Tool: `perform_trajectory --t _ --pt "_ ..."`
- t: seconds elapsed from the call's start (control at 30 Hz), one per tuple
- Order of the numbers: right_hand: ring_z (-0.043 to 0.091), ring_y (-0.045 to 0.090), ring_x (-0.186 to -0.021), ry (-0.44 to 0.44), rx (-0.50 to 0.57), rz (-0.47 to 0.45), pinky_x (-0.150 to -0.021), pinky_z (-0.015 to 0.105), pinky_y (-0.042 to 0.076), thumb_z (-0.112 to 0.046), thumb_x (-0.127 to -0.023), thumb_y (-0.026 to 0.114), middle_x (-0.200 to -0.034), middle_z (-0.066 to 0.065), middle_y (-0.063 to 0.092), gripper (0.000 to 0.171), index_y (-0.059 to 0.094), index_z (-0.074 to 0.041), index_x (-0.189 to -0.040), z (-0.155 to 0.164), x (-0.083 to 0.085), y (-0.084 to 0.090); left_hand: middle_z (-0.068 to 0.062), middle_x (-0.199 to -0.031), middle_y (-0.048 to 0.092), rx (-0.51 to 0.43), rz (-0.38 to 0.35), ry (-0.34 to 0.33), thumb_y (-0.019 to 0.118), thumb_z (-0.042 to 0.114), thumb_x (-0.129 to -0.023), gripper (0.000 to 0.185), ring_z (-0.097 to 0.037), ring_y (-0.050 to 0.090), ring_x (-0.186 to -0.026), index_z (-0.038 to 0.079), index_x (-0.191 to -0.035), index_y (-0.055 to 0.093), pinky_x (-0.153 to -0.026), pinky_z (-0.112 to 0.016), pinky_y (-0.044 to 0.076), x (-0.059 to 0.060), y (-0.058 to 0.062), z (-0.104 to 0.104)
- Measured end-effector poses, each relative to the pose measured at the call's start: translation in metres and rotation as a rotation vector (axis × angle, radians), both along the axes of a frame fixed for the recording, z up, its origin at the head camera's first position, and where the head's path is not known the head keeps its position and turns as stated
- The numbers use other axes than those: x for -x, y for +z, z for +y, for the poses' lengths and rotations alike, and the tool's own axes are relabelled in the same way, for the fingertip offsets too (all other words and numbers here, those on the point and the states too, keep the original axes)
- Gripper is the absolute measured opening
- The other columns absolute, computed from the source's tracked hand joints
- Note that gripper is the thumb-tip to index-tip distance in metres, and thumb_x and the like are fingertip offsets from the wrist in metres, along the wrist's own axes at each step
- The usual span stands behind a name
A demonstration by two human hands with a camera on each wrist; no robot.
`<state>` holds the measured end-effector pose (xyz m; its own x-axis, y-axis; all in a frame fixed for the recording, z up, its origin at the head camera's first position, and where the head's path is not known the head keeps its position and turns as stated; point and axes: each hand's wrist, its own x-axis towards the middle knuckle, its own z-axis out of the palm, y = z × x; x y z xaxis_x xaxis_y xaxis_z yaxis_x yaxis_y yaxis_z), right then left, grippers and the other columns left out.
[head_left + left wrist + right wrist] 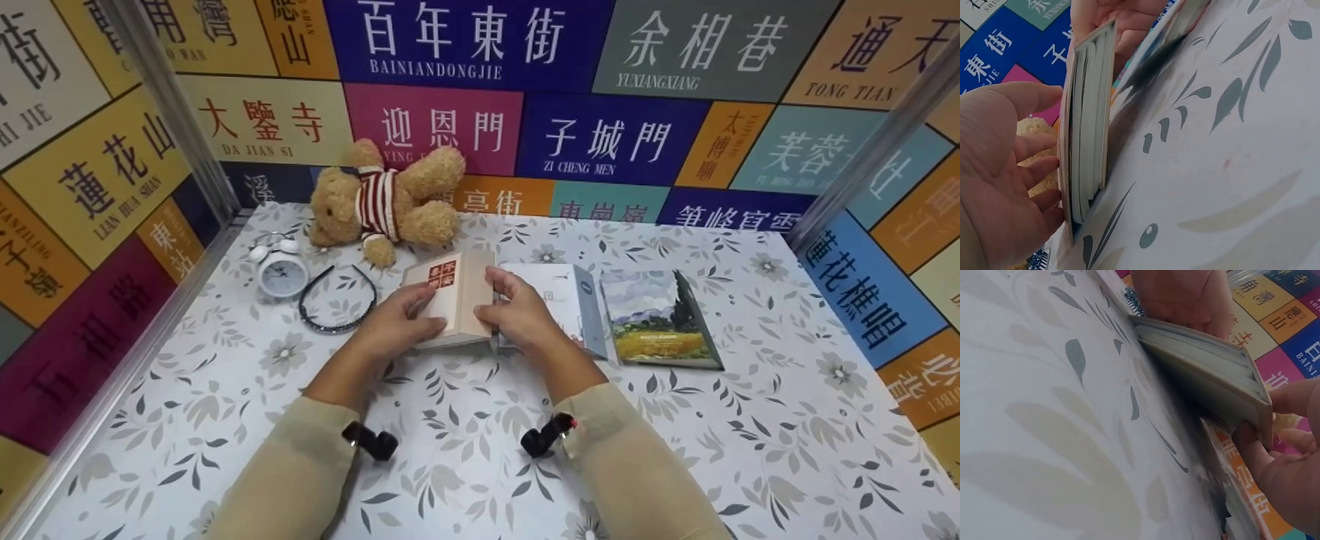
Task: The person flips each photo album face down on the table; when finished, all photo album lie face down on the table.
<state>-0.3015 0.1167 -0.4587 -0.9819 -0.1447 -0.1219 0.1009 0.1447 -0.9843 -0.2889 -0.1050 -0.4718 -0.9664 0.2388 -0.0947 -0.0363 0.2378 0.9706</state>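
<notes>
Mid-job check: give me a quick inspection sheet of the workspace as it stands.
Surface: table with a floral leaf-print cover.
Job's things: beige book, tilted up on one edge between both hands.
Clutter: two more books to its right, teddy bear, alarm clock, black headband.
Grips: left hand flat against the cover; right hand holding the opposite side.
Cables: nothing seen.
Surroundings: walls of coloured street-name signs.
</notes>
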Motion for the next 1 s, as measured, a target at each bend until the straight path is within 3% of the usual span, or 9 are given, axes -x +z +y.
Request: perform_trajectory --t 0.2,0.47,0.7,0.87,1.0 --pt "0.025 0.061 -0.122 -0.02 -0.096 -0.03 -0.091 0.033 0.058 0.002 -0.075 0.075 -0.155 -0.001 0.042 0.085 0.042 -0.024 -0.149 -0.002 0.0 -0.002 0.002 -0.159 0.036 0.142 0.025 0.01 0.08 0.025 -0.078 0.074 -0.022 0.027 -0.15 0.015 -0.145 0.05 -0.125 -0.041 0.018 -0.001 0.001 -0.001" --pt "0.025 0.041 -0.144 0.036 -0.138 -0.021 -0.11 0.037 0.045 -0.002 -0.075 0.078 -0.16 0.003 0.036 0.089 0.038 -0.024 -0.152 -0.004 -0.002 0.001 0.001 -0.159 0.035 0.254 0.081 -0.006 0.082 0.024 -0.077 0.075 -0.022 0.027 -0.15 0.009 -0.144 0.051 -0.125 -0.041 0.016 0.001 0.002 -0.001" --pt "0.023 0.046 -0.14 0.114 -0.147 0.035 -0.112 0.037 0.043 -0.004 -0.079 0.071 -0.159 0.007 0.038 0.087 0.031 -0.015 -0.155 -0.004 -0.004 0.003 -0.002 -0.16 0.036 0.331 0.122 -0.028 0.081 0.025 -0.077 0.074 -0.025 0.028 -0.15 0.008 -0.143 0.051 -0.125 -0.043 0.018 0.001 0.003 -0.001" --pt "0.021 0.038 -0.146 0.088 -0.174 0.034 -0.118 0.035 0.036 -0.008 -0.084 0.069 -0.159 0.01 0.036 0.08 0.033 -0.016 -0.154 0.0 -0.005 0.006 -0.002 -0.16 0.036 0.332 0.11 -0.027 0.081 0.022 -0.077 0.074 -0.025 0.027 -0.15 0.008 -0.143 0.052 -0.125 -0.042 0.018 0.001 0.003 -0.001" --pt "0.02 0.038 -0.146 0.036 -0.167 0.017 -0.119 0.033 0.033 -0.012 -0.089 0.066 -0.159 0.004 0.038 0.069 0.038 -0.016 -0.152 0.005 -0.003 0.014 -0.006 -0.16 0.035 0.326 0.107 -0.031 0.081 0.018 -0.076 0.075 -0.029 0.027 -0.15 0.009 -0.144 0.051 -0.125 -0.045 0.016 0.0 0.005 0.001"
